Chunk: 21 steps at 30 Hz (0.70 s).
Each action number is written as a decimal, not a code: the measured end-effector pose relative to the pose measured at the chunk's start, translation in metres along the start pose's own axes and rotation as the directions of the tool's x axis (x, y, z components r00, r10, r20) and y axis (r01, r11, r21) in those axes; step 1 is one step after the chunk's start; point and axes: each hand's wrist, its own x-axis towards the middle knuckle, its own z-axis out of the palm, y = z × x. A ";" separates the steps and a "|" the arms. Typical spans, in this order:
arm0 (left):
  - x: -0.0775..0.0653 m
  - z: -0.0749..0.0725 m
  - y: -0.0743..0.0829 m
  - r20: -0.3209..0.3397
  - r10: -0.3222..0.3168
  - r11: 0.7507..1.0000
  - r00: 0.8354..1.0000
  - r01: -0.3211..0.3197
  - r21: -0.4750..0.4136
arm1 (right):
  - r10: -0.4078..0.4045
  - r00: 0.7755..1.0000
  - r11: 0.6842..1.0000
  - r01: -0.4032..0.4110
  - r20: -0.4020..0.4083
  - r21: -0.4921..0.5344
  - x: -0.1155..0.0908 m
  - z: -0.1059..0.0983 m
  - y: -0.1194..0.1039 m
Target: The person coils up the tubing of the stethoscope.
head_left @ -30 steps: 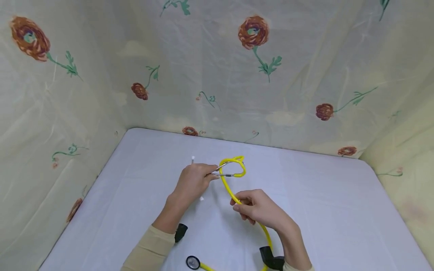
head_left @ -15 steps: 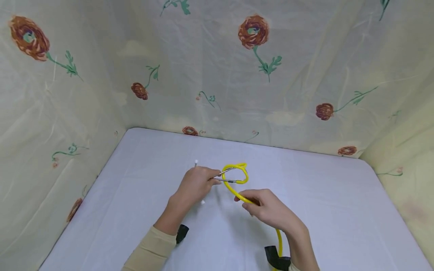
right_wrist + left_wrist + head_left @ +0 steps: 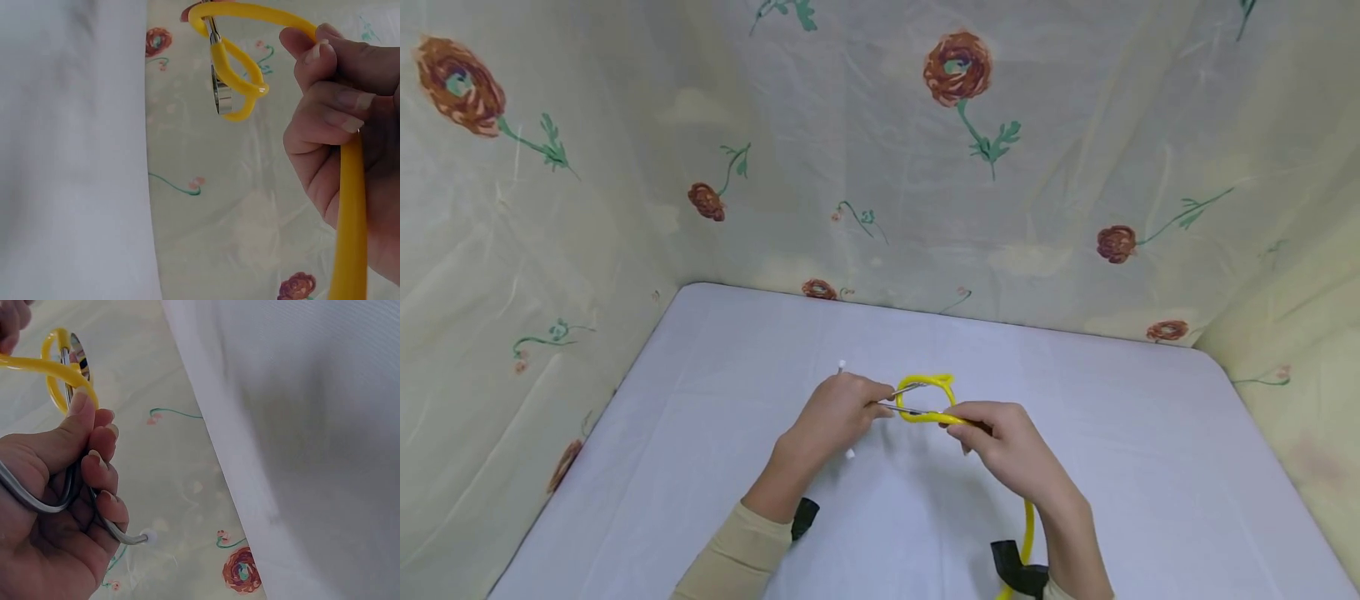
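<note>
A stethoscope with yellow tubing (image 3: 352, 225) is held up over the table between both hands. My left hand (image 3: 841, 412) grips its metal ear tubes (image 3: 24, 495); a white ear tip (image 3: 149, 536) sticks out past the fingers in the left wrist view. Beyond that thumb, the yellow tube is wound in a loop (image 3: 240, 78) around the metal yoke. My right hand (image 3: 1011, 442) pinches the tubing just right of the loop, and the rest of the tube runs down past the palm. The chest piece is out of view.
A white-covered table (image 3: 1150, 467) lies beneath the hands. Pale cloth with printed flowers (image 3: 1030, 208) stands around its back and sides. Black wrist mounts (image 3: 1019, 572) sit by both forearms.
My right hand has moved right and slightly up, drawing the tubing closer round the yoke. The left hand has shifted slightly right and down. The chest piece has slid out of view.
</note>
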 end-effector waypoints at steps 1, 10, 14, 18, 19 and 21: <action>0.000 0.000 0.001 0.009 0.001 1.000 1.000 -0.001 -0.008 | 0.002 1.000 1.000 -0.002 -0.018 -0.007 0.000 -0.001 0.000; -0.002 0.003 0.009 0.109 0.032 0.999 0.994 -0.028 -0.038 | -0.006 0.990 0.998 -0.002 -0.141 -0.055 -0.004 -0.010 0.006; -0.002 0.005 0.013 0.157 0.052 0.998 0.986 -0.047 -0.040 | -0.014 0.981 0.998 0.002 -0.193 -0.058 -0.006 -0.015 0.010; -0.002 0.005 0.017 0.180 0.092 0.996 0.979 -0.088 -0.031 | -0.031 0.970 0.998 0.015 -0.240 -0.068 -0.008 -0.020 0.013; -0.002 0.005 0.018 0.181 0.101 0.995 0.978 -0.097 -0.030 | -0.034 0.967 0.998 0.018 -0.251 -0.066 -0.008 -0.020 0.013; -0.002 0.006 0.020 0.181 0.111 0.994 0.977 -0.107 -0.031 | -0.045 0.964 0.998 0.030 -0.262 -0.058 -0.009 -0.022 0.013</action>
